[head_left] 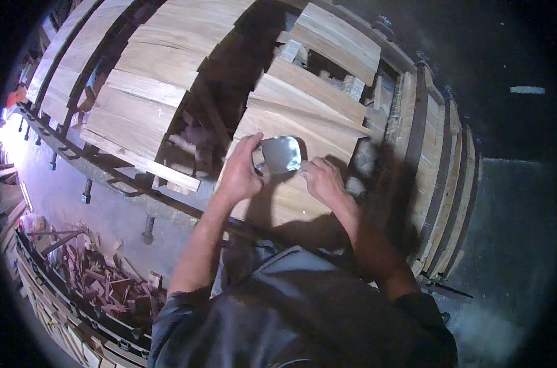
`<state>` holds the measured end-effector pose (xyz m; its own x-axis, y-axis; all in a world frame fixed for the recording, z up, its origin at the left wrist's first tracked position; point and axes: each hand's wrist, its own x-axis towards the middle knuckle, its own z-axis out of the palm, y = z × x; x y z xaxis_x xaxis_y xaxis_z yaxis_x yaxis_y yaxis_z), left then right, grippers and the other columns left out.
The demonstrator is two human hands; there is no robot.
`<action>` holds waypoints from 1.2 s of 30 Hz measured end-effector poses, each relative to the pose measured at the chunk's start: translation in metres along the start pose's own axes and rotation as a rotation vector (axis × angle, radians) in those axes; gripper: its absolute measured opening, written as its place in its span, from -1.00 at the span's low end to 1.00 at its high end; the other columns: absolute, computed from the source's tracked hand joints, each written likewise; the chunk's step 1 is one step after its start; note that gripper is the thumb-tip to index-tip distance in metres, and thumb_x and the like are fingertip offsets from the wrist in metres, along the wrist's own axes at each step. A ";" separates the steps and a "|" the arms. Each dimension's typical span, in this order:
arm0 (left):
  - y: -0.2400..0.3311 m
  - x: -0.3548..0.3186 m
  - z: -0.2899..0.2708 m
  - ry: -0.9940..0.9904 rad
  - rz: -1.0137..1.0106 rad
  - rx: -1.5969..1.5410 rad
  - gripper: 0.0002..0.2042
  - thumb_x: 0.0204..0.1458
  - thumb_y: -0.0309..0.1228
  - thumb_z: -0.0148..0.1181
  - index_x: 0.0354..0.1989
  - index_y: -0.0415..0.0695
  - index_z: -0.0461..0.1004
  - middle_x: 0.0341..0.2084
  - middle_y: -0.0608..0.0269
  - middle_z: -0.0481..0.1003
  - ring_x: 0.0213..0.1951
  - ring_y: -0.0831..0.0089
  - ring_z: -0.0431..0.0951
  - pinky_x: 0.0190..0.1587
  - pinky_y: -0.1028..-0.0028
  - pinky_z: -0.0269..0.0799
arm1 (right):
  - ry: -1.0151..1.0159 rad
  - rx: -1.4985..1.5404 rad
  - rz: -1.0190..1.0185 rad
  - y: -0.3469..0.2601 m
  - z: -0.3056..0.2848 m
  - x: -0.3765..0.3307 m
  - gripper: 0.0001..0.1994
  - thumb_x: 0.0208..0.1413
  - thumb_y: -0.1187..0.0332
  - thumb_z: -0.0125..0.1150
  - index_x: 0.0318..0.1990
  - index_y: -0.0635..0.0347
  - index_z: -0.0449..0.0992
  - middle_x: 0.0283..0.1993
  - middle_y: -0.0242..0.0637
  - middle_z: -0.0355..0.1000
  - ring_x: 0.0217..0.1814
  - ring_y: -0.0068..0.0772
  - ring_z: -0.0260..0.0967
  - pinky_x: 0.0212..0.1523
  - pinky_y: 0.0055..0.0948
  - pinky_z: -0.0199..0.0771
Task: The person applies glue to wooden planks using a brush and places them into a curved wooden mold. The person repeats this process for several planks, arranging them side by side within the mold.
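A shiny, silvery piece with a rounded-square outline (282, 154) is held over pale wooden boards (290, 205); its exact kind I cannot make out. My left hand (241, 175) grips its left side, the thumb toward me and the fingers partly hidden. At its lower right corner my right hand (323, 181) is closed, the bent fingertips pressed to the edge. Both hands cast shadows on the boards below.
Further boards lie in rows to the left (131, 116) and at the upper right (336, 43). A dark metal frame rail (168, 205) with bolts runs along the near left. Wood scraps (110, 285) are heaped at lower left. Long rails (431, 165) stand to the right.
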<state>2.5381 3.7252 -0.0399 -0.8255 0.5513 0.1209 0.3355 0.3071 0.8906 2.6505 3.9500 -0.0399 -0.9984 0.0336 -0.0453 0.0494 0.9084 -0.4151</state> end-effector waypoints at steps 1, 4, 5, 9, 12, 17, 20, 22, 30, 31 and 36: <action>-0.002 0.005 -0.003 0.003 0.044 0.018 -0.20 -0.31 -0.59 0.38 0.26 -0.28 0.23 0.03 -0.13 0.40 0.10 -0.07 0.43 0.19 0.23 0.37 | -0.001 0.011 0.018 0.002 0.000 -0.004 -0.88 0.15 0.37 0.19 -0.18 0.13 0.55 -0.28 -0.08 0.43 -0.15 0.09 0.43 -0.15 0.02 0.45; -0.009 0.018 -0.010 -0.131 0.005 0.053 -0.14 -0.29 -0.54 0.45 0.31 -0.25 0.18 0.16 -0.13 0.36 0.19 -0.02 0.43 0.25 0.25 0.36 | 0.024 0.068 0.092 0.005 -0.005 -0.005 -0.91 0.15 0.39 0.18 -0.25 0.16 0.55 -0.30 -0.05 0.45 -0.17 0.12 0.44 -0.17 0.02 0.44; -0.010 0.020 -0.011 -0.159 -0.005 0.057 -0.13 -0.26 -0.55 0.45 0.33 -0.23 0.16 0.18 -0.11 0.34 0.22 0.00 0.40 0.28 0.27 0.32 | 0.044 0.108 0.098 0.006 -0.009 -0.002 -0.91 0.15 0.39 0.18 -0.26 0.16 0.56 -0.30 -0.04 0.46 -0.18 0.12 0.45 -0.17 0.02 0.44; -0.014 0.016 -0.007 -0.068 -0.013 -0.022 -0.20 -0.23 -0.62 0.32 0.33 -0.26 0.17 0.15 -0.17 0.35 0.21 -0.10 0.36 0.27 0.21 0.29 | 0.008 0.249 0.343 0.013 -0.027 0.016 -0.86 0.14 0.34 0.23 -0.29 0.23 0.59 -0.35 0.02 0.50 -0.22 0.09 0.48 -0.19 -0.10 0.43; -0.020 -0.011 -0.005 0.020 -0.053 -0.005 -0.19 -0.15 -0.54 0.38 0.36 -0.24 0.14 0.20 -0.19 0.32 0.24 -0.12 0.32 0.29 0.18 0.25 | 0.016 0.348 0.477 0.022 -0.028 0.026 -0.81 0.17 0.33 0.21 -0.27 0.29 0.59 -0.42 0.02 0.48 -0.33 -0.07 0.47 -0.23 -0.19 0.42; -0.030 -0.084 -0.021 -0.026 -0.268 0.139 -0.36 -0.03 -0.50 0.34 0.28 -0.25 0.25 0.11 -0.17 0.37 0.16 -0.15 0.35 0.24 0.12 0.29 | -0.011 0.332 0.673 0.042 -0.007 0.016 -0.79 0.17 0.31 0.20 -0.26 0.31 0.61 -0.42 0.06 0.49 -0.39 -0.10 0.45 -0.25 -0.22 0.43; -0.028 -0.127 -0.039 -0.064 -0.289 0.247 -0.43 -0.06 -0.54 0.27 0.21 -0.23 0.32 0.01 -0.12 0.42 0.11 -0.14 0.37 0.18 0.10 0.34 | 0.005 0.415 0.674 0.059 -0.006 -0.001 -0.79 0.16 0.31 0.21 -0.25 0.29 0.63 -0.45 -0.04 0.51 -0.42 -0.22 0.46 -0.30 -0.26 0.43; -0.027 -0.144 -0.045 -0.050 -0.302 0.257 -0.45 -0.08 -0.55 0.25 0.18 -0.22 0.35 -0.02 -0.10 0.44 0.09 -0.14 0.38 0.15 0.11 0.35 | -0.019 0.427 0.668 0.068 -0.010 -0.008 -0.78 0.20 0.30 0.20 -0.23 0.29 0.64 -0.48 -0.26 0.50 -0.47 -0.45 0.38 -0.43 -0.40 0.35; -0.039 -0.154 -0.041 0.023 -0.298 0.377 -0.49 -0.15 -0.46 0.32 0.08 -0.16 0.43 -0.18 0.02 0.50 -0.09 -0.02 0.48 -0.07 0.12 0.47 | -0.001 0.626 0.580 0.075 -0.047 -0.007 -0.75 0.25 0.30 0.06 -0.16 0.25 0.61 -0.56 -0.36 0.36 -0.56 -0.46 0.30 -0.49 -0.40 0.29; -0.040 -0.154 -0.039 0.037 -0.302 0.394 -0.49 -0.16 -0.46 0.32 0.07 -0.16 0.43 -0.19 0.03 0.50 -0.11 -0.01 0.49 -0.08 0.13 0.48 | 0.068 0.423 0.332 0.075 -0.048 -0.004 -0.76 0.25 0.29 0.06 -0.15 0.22 0.60 -0.53 -0.35 0.37 -0.56 -0.45 0.29 -0.51 -0.42 0.27; -0.041 -0.153 -0.038 0.085 -0.309 0.404 -0.50 -0.19 -0.46 0.33 0.04 -0.15 0.46 -0.25 0.04 0.52 -0.17 0.00 0.52 -0.11 0.14 0.49 | 0.014 1.131 0.544 0.082 -0.034 0.045 -0.76 0.23 0.26 0.09 -0.13 0.20 0.56 -0.47 -0.33 0.39 -0.46 -0.35 0.34 -0.42 -0.42 0.31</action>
<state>2.6336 3.5985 -0.0779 -0.9421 0.3278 -0.0709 0.2048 0.7299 0.6521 2.6084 4.0404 -0.0447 -0.8413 0.3017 -0.4486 0.4433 -0.0897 -0.8918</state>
